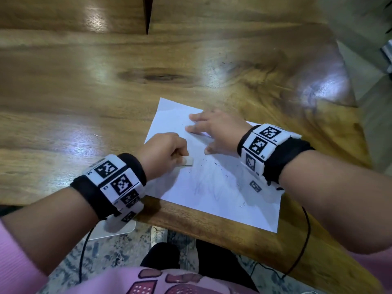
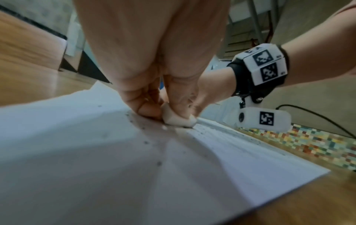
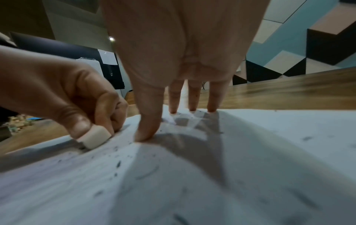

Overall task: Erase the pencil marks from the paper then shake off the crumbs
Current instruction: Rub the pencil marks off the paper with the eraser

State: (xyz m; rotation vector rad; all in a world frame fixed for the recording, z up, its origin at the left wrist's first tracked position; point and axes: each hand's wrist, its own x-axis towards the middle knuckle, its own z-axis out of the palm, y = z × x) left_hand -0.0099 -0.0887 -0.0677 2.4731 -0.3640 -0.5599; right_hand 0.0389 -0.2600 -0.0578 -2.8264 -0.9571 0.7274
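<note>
A white sheet of paper (image 1: 212,183) lies at the near edge of a wooden table (image 1: 106,81), with faint pencil lines and dark eraser crumbs (image 1: 218,165) scattered on it. My left hand (image 1: 165,153) pinches a small white eraser (image 1: 187,161) and presses it onto the paper's left part; the eraser (image 2: 178,118) shows between thumb and fingers, and again as the eraser (image 3: 94,137) in the right wrist view. My right hand (image 1: 212,130) lies flat with fingers spread, its fingertips (image 3: 146,135) pressing the paper (image 3: 212,175) down just right of the eraser.
The table's front edge (image 1: 201,221) runs right below the paper, and the paper's lower right corner overhangs it slightly. Black cables (image 1: 305,240) hang from both wrists. A second wooden tabletop (image 1: 74,13) stands beyond a gap at the back.
</note>
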